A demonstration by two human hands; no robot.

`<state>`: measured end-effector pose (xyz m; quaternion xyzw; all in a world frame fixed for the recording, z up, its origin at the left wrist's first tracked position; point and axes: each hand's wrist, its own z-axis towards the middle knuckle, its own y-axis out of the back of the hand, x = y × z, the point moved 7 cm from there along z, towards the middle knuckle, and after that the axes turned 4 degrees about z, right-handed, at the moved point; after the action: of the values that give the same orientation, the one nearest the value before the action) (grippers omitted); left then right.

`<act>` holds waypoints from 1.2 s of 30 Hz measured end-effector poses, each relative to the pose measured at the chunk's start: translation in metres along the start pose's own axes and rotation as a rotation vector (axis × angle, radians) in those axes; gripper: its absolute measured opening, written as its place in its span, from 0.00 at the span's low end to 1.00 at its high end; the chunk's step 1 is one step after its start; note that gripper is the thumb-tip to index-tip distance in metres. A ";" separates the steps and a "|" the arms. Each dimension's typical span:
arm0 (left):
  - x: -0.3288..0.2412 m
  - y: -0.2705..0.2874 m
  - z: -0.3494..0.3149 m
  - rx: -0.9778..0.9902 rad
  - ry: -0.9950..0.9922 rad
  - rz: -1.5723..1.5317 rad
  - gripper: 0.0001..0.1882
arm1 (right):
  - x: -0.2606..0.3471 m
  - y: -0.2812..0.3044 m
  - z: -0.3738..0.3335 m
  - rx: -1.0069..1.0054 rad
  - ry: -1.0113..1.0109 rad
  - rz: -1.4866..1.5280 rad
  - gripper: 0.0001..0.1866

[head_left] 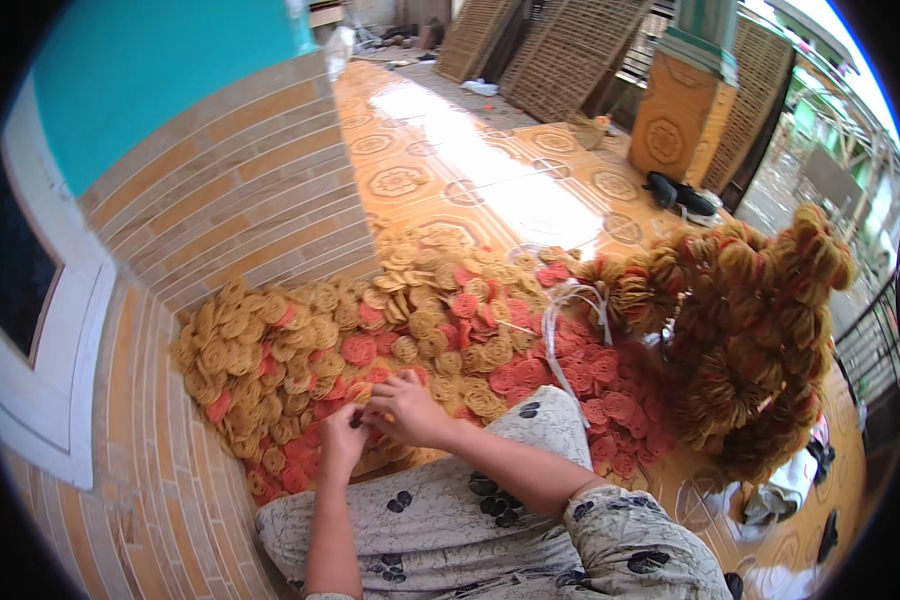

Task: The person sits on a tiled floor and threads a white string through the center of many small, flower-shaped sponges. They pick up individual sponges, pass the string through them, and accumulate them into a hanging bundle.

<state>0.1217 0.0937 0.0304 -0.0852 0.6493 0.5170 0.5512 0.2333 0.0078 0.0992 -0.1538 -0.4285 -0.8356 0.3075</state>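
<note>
My left hand and my right hand meet above my lap, their fingertips pinched close together. A small dark bit shows between the fingers, too small to name. Just beyond and around both hands spreads a heap of round, lacy rosette-like discs. Many are tan-yellow discs; others are coral-red discs, thickest to the right of my knee. Loops of white string lie over the right part of the heap, beside my knee.
At right stands a bulky mass of strung tan and red discs. A brick-patterned wall borders the left. Farther back are black shoes, a tiled pillar and leaning woven panels. White bags lie at lower right.
</note>
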 end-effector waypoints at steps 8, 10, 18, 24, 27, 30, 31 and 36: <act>0.008 -0.001 -0.003 0.018 0.099 -0.428 0.04 | -0.046 -0.028 -0.010 0.187 -0.336 0.061 0.07; 0.010 -0.002 -0.002 0.030 0.114 -0.424 0.05 | -0.049 -0.031 -0.011 0.186 -0.315 0.080 0.07; 0.022 0.001 -0.001 0.031 0.156 -0.464 0.06 | -0.046 -0.033 -0.012 0.142 -0.296 0.174 0.07; 0.023 0.008 -0.006 -0.005 0.227 -0.589 0.09 | -0.037 -0.031 -0.012 0.152 -0.168 0.133 0.07; -0.001 0.017 -0.005 -0.013 0.059 -0.236 0.09 | -0.043 -0.037 -0.017 0.188 -0.255 0.278 0.07; -0.037 0.024 -0.011 -0.221 -0.308 0.312 0.08 | -0.053 -0.049 -0.019 0.203 -0.372 0.494 0.09; -0.035 0.022 -0.013 -0.246 -0.271 0.323 0.08 | -0.057 -0.053 -0.018 0.192 -0.405 0.526 0.10; -0.041 0.012 -0.027 -0.485 -0.347 0.261 0.10 | -0.078 -0.066 -0.024 0.221 -0.641 0.667 0.16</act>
<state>0.1117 0.0600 0.0664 -0.0405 0.4091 0.7297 0.5463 0.2502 0.0478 0.0037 -0.4996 -0.5153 -0.5510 0.4257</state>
